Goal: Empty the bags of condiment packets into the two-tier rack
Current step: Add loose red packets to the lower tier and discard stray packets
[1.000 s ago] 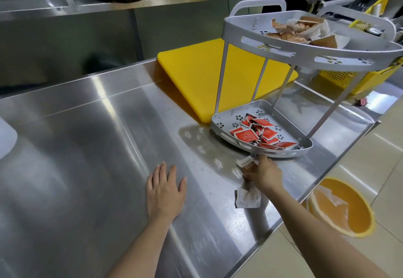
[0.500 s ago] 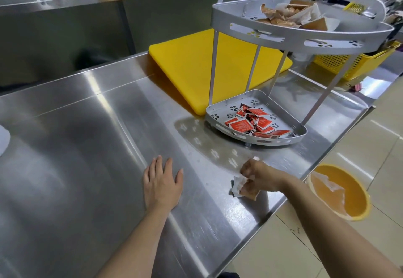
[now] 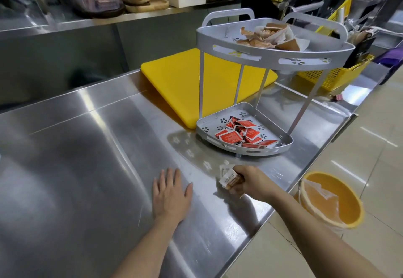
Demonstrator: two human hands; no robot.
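A grey two-tier rack stands on the steel counter. Its lower tier holds several red condiment packets. Brown and white packets fill the upper tier. My right hand is closed around a few brown-and-white packets just above the counter, in front of the rack. A little to the left of it, my left hand lies flat on the counter, fingers spread and empty.
A yellow cutting board lies behind the rack. At the far right stands a yellow basket. An orange bin with a plastic liner sits on the floor beyond the counter edge. A shelf with containers runs along the back.
My right hand drew back from the rack's lower tier, gathered the loose packets off the counter and now holds them. The left hand stayed flat in place.
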